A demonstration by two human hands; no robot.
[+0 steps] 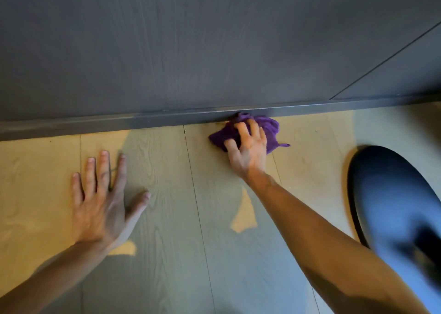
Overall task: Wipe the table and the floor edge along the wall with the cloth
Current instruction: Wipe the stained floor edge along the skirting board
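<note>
A crumpled purple cloth lies on the light wooden floor, pushed up against the dark grey skirting board at the foot of the wall. My right hand presses down on the cloth with its fingers spread over it. My left hand rests flat on the floor to the left, palm down and fingers apart, holding nothing. No table is in view.
The dark grey wall fills the upper half, with a panel seam at the right. A blurred dark blue rounded object sits at the right edge, close to my right forearm. Bare floor lies between my hands.
</note>
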